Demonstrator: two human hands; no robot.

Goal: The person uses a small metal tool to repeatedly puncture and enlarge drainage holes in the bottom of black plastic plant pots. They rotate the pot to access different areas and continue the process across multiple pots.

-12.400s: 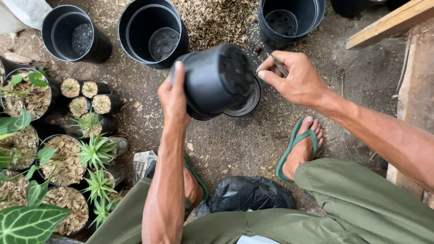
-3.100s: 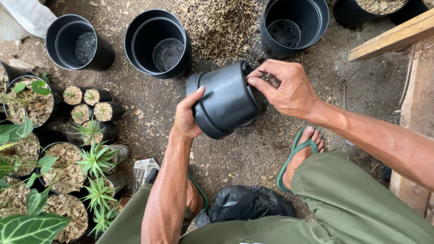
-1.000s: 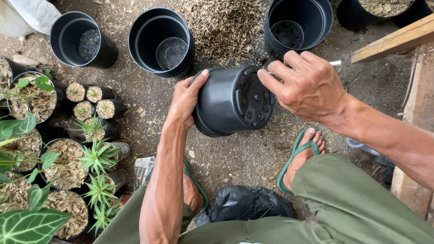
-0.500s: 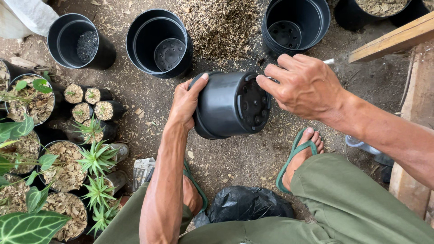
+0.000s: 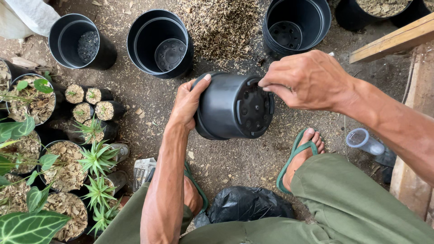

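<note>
I hold a black plastic plant pot (image 5: 230, 107) on its side above the dirt floor, its holed bottom turned toward the right. My left hand (image 5: 190, 100) grips the pot's rim end from the left. My right hand (image 5: 307, 79) has its fingertips pinched at the top edge of the pot's base; whether something small sits between them I cannot tell. My feet in green sandals rest on the ground below the pot.
Three empty black pots (image 5: 160, 43) (image 5: 79, 40) (image 5: 296, 25) stand at the back around a heap of husk (image 5: 221, 25). Small potted plants (image 5: 68, 158) crowd the left. A black bag (image 5: 246, 205), a clear cup (image 5: 364, 141) and wooden planks (image 5: 398, 38) lie nearby.
The pot has stayed on its side in my left hand; my right hand has shifted slightly along the base edge, fingers now pinched at its top.
</note>
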